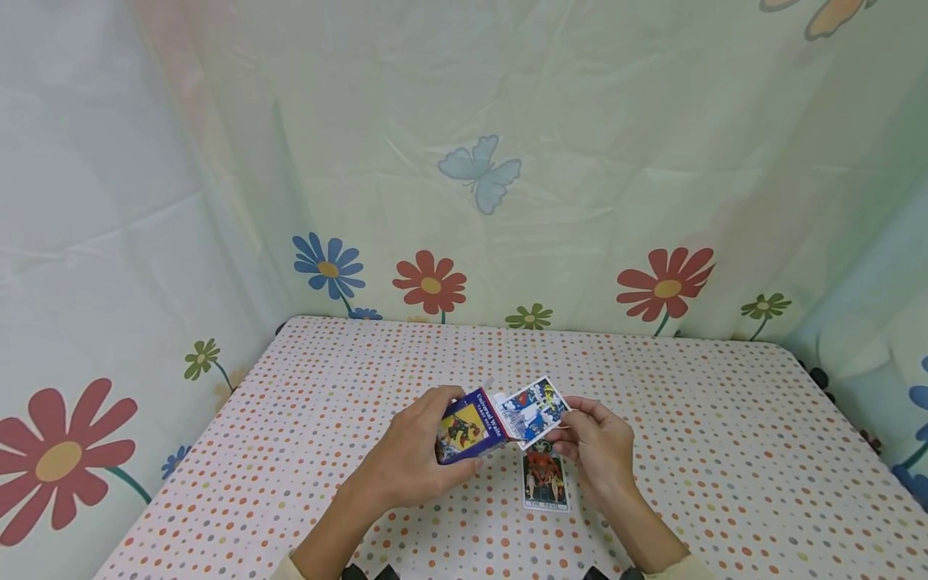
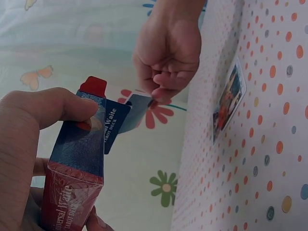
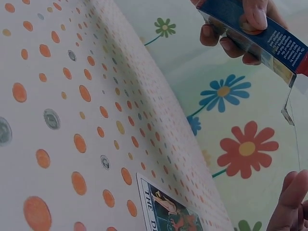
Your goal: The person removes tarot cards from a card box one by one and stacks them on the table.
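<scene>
My left hand [image 1: 409, 455] grips a blue tarot deck box [image 1: 467, 428] with a yellow picture panel, tilted above the table. In the left wrist view the red end flap of the box [image 2: 77, 144] stands out. My right hand [image 1: 600, 443] pinches a card [image 1: 536, 409] with a blue, white and yellow picture by its right edge. This card lies at the box's open end; whether its far edge is still inside I cannot tell. Below it, a card labelled The Devil [image 1: 545, 482] lies face up on the table, its top partly hidden by the held card.
The table wears a white cloth with coloured dots [image 1: 362, 362]. Fabric walls printed with flowers and a blue butterfly [image 1: 482, 173] stand behind and at both sides.
</scene>
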A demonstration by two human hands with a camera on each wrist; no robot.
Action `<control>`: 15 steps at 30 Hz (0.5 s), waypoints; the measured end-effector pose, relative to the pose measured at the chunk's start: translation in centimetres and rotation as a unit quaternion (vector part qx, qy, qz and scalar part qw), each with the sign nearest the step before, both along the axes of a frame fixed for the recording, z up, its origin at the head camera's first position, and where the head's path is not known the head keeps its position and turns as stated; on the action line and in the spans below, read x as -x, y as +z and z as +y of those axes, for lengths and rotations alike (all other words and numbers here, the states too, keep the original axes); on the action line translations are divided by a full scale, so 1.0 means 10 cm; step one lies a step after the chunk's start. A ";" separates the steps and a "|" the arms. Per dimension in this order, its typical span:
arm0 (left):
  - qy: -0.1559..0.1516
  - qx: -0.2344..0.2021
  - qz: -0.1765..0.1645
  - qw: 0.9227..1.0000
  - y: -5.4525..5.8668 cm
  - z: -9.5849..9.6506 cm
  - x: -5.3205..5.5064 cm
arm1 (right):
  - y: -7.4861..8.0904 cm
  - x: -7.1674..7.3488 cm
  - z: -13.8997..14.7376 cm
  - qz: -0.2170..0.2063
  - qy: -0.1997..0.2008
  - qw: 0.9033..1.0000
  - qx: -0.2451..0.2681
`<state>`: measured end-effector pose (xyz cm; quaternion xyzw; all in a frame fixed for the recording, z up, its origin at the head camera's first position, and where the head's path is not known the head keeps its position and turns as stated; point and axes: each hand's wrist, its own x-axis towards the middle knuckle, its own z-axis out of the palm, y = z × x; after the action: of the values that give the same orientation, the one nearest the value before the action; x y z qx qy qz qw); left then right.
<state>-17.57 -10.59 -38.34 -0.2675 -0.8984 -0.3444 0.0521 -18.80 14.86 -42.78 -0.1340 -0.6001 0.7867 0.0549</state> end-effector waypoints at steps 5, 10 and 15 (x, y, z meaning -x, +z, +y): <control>0.003 0.000 0.003 1.000 0.00 0.00 0.00 | -0.01 0.01 0.01 -0.011 0.008 1.000 -0.015; 0.004 -0.001 0.003 1.000 0.00 0.00 0.00 | -0.03 0.02 0.02 -0.015 0.027 0.999 -0.024; 0.003 -0.002 0.004 1.000 0.00 0.00 0.00 | -0.05 0.03 0.02 -0.021 0.037 0.999 -0.024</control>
<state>-17.56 -10.60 -38.35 -0.2660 -0.8984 -0.3448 0.0571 -19.07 15.05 -43.25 -0.1273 -0.6242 0.7706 0.0163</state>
